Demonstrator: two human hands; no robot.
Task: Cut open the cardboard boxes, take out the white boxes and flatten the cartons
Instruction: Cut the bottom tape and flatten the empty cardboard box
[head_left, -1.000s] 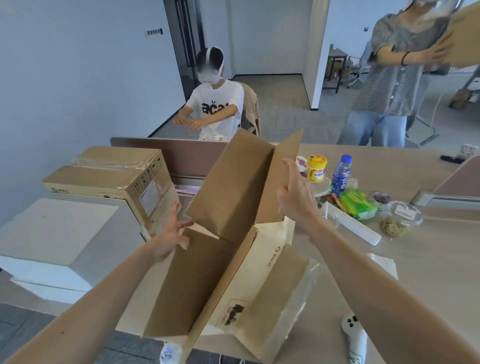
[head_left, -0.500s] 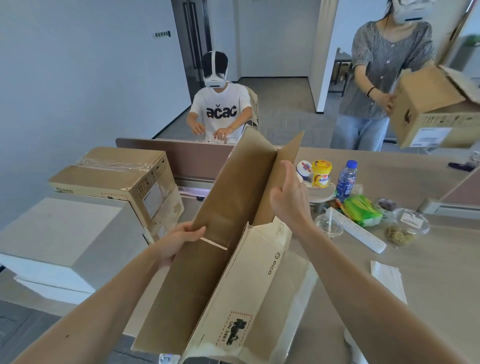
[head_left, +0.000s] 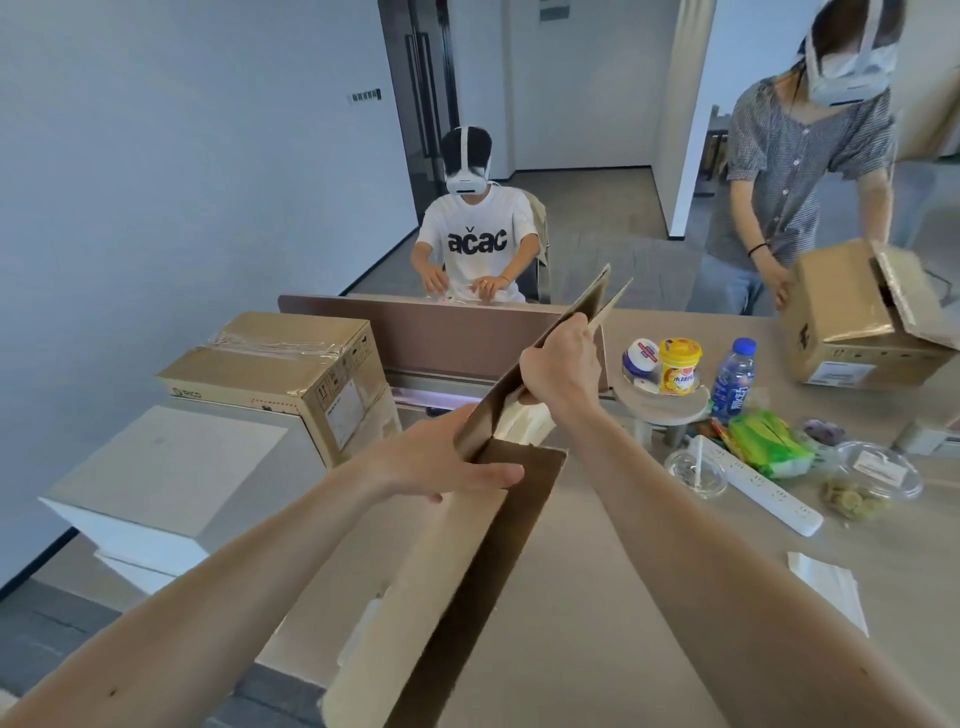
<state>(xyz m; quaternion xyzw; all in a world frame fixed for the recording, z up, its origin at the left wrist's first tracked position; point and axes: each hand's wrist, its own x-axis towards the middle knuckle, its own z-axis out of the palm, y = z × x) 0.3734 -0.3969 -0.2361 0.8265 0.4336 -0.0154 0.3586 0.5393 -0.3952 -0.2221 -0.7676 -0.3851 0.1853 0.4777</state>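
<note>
At the lower left of the frame sit stacked white square boxes (head_left: 171, 462). Just right of them, on the beige table (head_left: 649, 597), stands a sealed brown cardboard box (head_left: 280, 374) with clear tape across its top and "PICO" printed on its near edge; its white shipping label is too small to read.

At centre the left hand (head_left: 441, 467) lays its fingers (head_left: 493, 475), straight and close together, across the fold of the brown cardboard carton (head_left: 467, 582). The carton is pressed nearly flat and runs from the bottom centre up to the frame's middle. Above it a seated person in a white T-shirt reading "ačac" (head_left: 478, 241) wears a white headset.

The right hand (head_left: 561, 374) grips the carton's raised upper half, fingers curled round its edge.

Further right stand a yellow plastic jar (head_left: 678, 366), a blue-capped water bottle (head_left: 732, 382) with unreadable labels, a green packet (head_left: 769, 441) and a white power strip (head_left: 763, 488). At the upper right a standing person holds an open brown cardboard box (head_left: 852, 322).
</note>
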